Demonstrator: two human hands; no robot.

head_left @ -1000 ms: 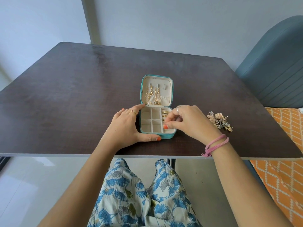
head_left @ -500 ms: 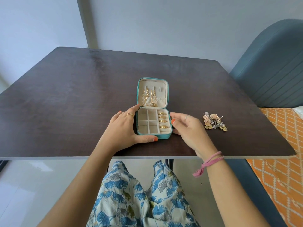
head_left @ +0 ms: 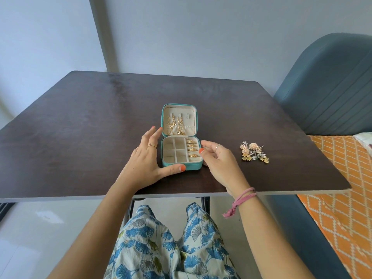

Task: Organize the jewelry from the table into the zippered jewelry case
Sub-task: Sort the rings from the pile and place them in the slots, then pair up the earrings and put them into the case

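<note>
A small teal zippered jewelry case lies open on the dark table, its lid upright. Gold necklaces hang inside the lid. Several gold rings fill the right-hand ring slot; the square compartments look empty. My left hand rests against the case's left side, thumb along its front wall, fingers spread. My right hand hovers at the case's right edge, fingers loosely curled, holding nothing. A pile of gold and pearl earrings and brooches lies on the table to the right of that hand.
A teal padded headboard and a bed with an orange patterned cover stand right of the table. The table's near edge is just in front of my knees. A grey wall lies behind.
My right hand has come off the ring slot and drawn back to the case's right side. The camera view has tilted up a little. The left hand has stayed at the case.
</note>
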